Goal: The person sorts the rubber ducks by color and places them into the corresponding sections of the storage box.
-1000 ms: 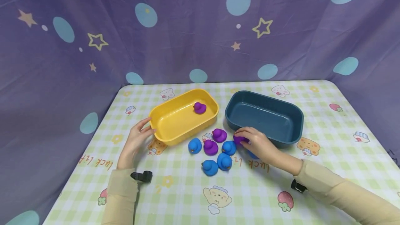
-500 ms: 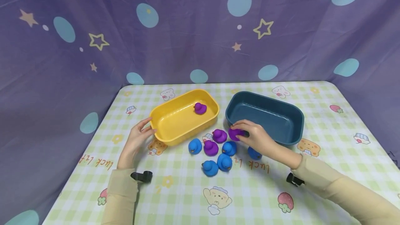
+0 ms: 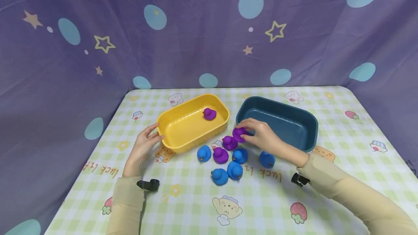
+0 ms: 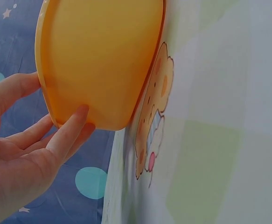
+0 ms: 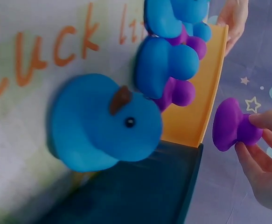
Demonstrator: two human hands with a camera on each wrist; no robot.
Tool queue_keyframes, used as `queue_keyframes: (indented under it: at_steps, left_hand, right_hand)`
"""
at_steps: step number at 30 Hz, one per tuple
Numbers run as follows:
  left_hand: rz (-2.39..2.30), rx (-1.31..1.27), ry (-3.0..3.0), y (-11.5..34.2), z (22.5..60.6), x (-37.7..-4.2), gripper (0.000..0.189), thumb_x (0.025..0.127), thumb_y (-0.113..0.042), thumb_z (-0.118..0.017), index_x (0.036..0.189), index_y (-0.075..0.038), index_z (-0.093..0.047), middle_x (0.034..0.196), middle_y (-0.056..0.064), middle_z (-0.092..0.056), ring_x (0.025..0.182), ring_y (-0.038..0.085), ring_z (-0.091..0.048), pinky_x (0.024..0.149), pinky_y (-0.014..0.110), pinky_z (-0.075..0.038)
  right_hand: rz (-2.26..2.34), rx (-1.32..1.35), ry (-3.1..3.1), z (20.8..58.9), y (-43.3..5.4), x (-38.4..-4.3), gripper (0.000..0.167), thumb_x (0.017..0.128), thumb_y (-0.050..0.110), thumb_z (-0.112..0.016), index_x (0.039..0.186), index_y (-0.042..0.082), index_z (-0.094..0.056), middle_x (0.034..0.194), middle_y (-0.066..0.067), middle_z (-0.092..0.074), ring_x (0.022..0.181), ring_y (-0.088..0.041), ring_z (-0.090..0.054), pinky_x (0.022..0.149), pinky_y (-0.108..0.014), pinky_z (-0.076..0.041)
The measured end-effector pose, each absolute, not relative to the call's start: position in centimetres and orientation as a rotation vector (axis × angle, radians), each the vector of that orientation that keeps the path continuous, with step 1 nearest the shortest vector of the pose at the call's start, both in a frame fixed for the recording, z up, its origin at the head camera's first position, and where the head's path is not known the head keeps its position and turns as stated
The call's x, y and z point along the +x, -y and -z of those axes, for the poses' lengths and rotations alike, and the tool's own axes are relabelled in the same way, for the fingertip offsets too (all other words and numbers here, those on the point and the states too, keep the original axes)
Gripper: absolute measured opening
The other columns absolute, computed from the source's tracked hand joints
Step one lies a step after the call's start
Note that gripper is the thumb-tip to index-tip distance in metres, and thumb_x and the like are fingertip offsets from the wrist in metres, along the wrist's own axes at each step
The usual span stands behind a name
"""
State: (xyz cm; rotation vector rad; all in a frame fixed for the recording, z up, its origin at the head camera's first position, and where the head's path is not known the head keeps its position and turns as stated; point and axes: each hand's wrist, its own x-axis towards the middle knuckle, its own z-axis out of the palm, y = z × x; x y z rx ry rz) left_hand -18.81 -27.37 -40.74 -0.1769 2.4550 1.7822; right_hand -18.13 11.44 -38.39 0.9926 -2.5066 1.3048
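Note:
My right hand (image 3: 262,135) pinches a purple rubber duck (image 3: 240,134) by its head between thumb and fingers, held up near the front left corner of the dark teal bin (image 3: 313,133). The right wrist view shows this duck (image 5: 226,125) raised off the tablecloth. My left hand (image 3: 143,146) rests spread fingers against the left end of the yellow bin (image 3: 183,146); in the left wrist view the fingertips (image 4: 82,112) touch its outer wall. Inside the yellow bin lies one purple duck (image 3: 209,114).
Two purple ducks, one (image 3: 220,155) in front of the other (image 3: 230,143), sit among several blue ducks (image 3: 235,170) before the bins. Another blue duck (image 3: 267,159) sits apart, under my right forearm. A purple patterned curtain (image 3: 209,28) hangs behind the checked tablecloth (image 3: 183,206).
My right hand has lifted the purple duck and carried it left, away from the spot before the teal bin, uncovering the blue duck beneath. The left hand stays in place.

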Motion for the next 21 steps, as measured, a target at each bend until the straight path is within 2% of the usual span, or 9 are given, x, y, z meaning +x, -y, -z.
queue_keyframes:
  at_steps: [3, 6, 9, 14, 21]
  left_hand:
    - [-1.785, -0.179, -2.457, 27.4, 40.8, -18.8, 0.062, 0.083, -0.006, -0.058, 0.138, -0.006, -0.029, 0.144, 0.012, -0.021, 0.12, 0.031, -0.04, 0.085, 0.016, -0.042]
    - [-1.772, -0.174, -2.478, 27.5, 41.1, -19.0, 0.062, 0.082, -0.007, -0.058, 0.137, -0.005, -0.03, 0.144, 0.013, -0.021, 0.12, 0.032, -0.04, 0.09, 0.023, -0.041]
    - [-1.76, -0.194, -2.512, 27.8, 41.9, -19.2, 0.061, 0.081, -0.012, -0.061, 0.135, -0.009, -0.034, 0.143, 0.012, -0.025, 0.118, 0.029, -0.043, 0.093, 0.028, -0.04]
    - [-1.756, -0.192, -2.53, 28.1, 42.5, -19.4, 0.062, 0.08, -0.02, -0.064, 0.135, -0.013, -0.037, 0.143, 0.011, -0.026, 0.118, 0.026, -0.044, 0.093, 0.029, -0.04]
    - [-1.769, -0.2, -2.485, 27.6, 41.4, -19.1, 0.062, 0.081, -0.009, -0.06, 0.136, -0.006, -0.032, 0.144, 0.012, -0.022, 0.12, 0.03, -0.04, 0.098, 0.036, -0.035]
  right_hand:
    - [-1.342, 0.991, 2.52, 38.0, -11.1, -18.7, 0.027, 0.074, -0.004, -0.066, 0.101, 0.001, -0.063, 0.103, -0.01, -0.059, 0.09, -0.022, -0.061, 0.076, -0.027, -0.051]
    - [-1.367, 0.984, 2.531, 37.7, -10.6, -19.2, 0.027, 0.075, -0.004, -0.065, 0.102, 0.001, -0.062, 0.102, -0.01, -0.059, 0.091, -0.021, -0.06, 0.077, -0.025, -0.05]
    - [-1.402, 0.987, 2.519, 37.5, -10.0, -19.8, 0.027, 0.075, -0.004, -0.065, 0.102, 0.0, -0.062, 0.102, -0.01, -0.059, 0.092, -0.021, -0.059, 0.079, -0.026, -0.05]
    - [-1.422, 1.006, 2.488, 37.1, -9.2, -20.8, 0.025, 0.075, -0.005, -0.064, 0.1, -0.002, -0.062, 0.101, -0.013, -0.06, 0.093, -0.022, -0.058, 0.079, -0.03, -0.05]
    - [-1.401, 1.037, 2.482, 36.3, -8.0, -22.1, 0.023, 0.076, -0.005, -0.064, 0.099, -0.004, -0.062, 0.1, -0.016, -0.061, 0.089, -0.025, -0.06, 0.077, -0.032, -0.051]
